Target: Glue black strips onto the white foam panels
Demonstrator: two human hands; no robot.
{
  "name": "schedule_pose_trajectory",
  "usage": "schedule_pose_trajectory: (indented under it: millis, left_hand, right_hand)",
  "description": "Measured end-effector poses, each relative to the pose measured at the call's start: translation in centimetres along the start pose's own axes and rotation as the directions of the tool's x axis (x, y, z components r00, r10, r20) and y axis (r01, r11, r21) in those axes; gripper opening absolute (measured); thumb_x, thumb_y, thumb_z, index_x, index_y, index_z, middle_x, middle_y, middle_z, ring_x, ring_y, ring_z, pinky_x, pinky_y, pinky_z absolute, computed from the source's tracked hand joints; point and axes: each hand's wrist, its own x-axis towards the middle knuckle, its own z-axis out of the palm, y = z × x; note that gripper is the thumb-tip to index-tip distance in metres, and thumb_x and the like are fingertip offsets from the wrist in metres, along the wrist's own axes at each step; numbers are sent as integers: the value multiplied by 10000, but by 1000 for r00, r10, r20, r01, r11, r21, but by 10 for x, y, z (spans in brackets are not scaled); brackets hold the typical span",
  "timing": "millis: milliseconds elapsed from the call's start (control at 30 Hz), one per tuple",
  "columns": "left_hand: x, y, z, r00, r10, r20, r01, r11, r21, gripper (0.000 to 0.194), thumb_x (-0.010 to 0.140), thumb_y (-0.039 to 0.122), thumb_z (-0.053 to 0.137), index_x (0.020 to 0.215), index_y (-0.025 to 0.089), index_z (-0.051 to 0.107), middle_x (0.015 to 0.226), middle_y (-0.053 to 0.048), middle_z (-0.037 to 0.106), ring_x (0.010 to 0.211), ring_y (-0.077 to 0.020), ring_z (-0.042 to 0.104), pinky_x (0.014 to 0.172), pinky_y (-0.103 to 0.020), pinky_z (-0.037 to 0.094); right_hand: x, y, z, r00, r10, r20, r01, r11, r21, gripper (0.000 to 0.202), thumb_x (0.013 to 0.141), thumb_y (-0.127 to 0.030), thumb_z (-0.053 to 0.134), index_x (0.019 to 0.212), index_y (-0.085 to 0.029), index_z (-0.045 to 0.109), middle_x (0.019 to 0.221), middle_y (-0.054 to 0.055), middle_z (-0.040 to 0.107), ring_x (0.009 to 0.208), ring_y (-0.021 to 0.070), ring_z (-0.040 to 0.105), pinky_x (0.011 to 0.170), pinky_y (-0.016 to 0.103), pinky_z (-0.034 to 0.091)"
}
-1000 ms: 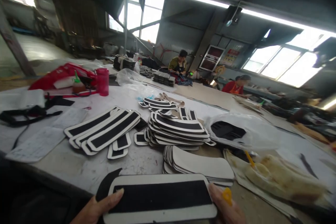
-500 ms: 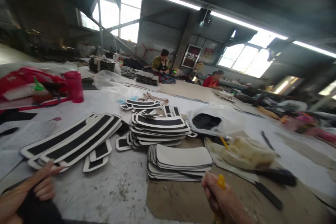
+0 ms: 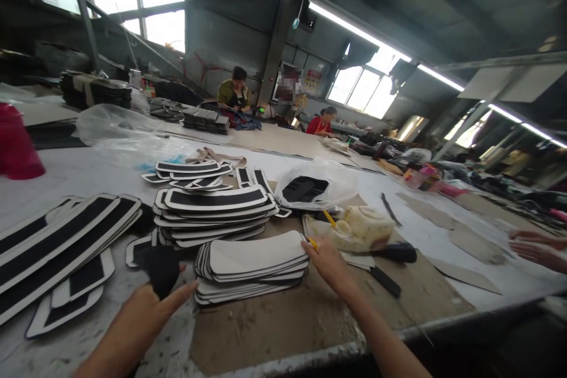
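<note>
My left hand [image 3: 144, 307] grips a limp black piece of material [image 3: 158, 266], with one finger stretched toward the left end of a stack of curved white pieces [image 3: 257, 255]. At that stack's right end is my right hand [image 3: 328, 263], closed around a slim yellow-handled tool [image 3: 312, 243]; the tool's working end is hidden. Behind the white stack lies a pile of curved black panels with white borders [image 3: 217, 198]. Longer panels of the same look [image 3: 66, 242] fan out on the left.
A stained plastic container [image 3: 365, 225] with a yellow stick [image 3: 329, 218] stands right of the stack, near a dark-handled blade [image 3: 385, 281]. Behind is a clear bag [image 3: 341, 180] with black pieces. Another person's hands [image 3: 538, 248] are at far right; two people sit farther back.
The view has swung right. My left hand has come from the long panels to the white stack's left end, bringing the black material. My right hand has moved up to the stack's right end.
</note>
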Motion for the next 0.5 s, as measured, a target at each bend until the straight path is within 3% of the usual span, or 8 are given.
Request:
schedule_pose_trajectory:
  millis: [100,200,367,500]
  left_hand:
    - [7,6,22,998,29,64,-34,996,83,334,586,487,706,763,204,686,836,-58,723,936,-330,604,794,-295,449]
    - [8,2,33,994,22,106,-33,995,98,353,626,474,669,825,183,675,865,-71,724,959,-335,596,799,-302,448]
    - [2,2,33,996,-3,84,-8,991,136,342,631,448,668,849,186,660,903,-75,715,1001,-337,570,835,-313,426]
    - [1,-3,29,1000,-16,13,15,993,114,325,623,465,676,811,200,673,867,-64,714,962,-325,575,838,-310,414]
  right_hand:
    - [0,-3,4,1000,-11,-3,11,1000,17,267,853,-366,450,865,-182,643,844,88,598,828,233,568,750,315,389]
    - [0,-5,7,1000,-17,-8,17,998,58,208,830,-332,489,833,-179,630,845,77,599,859,231,560,764,308,397]
    - [-3,-7,7,1000,-2,-24,5,990,140,164,812,-291,502,823,-157,597,820,77,591,778,211,565,725,299,424]
    - [-14,-12,4,997,-25,-68,37,984,175,145,808,-289,506,825,-168,582,881,93,574,831,227,547,774,332,410]
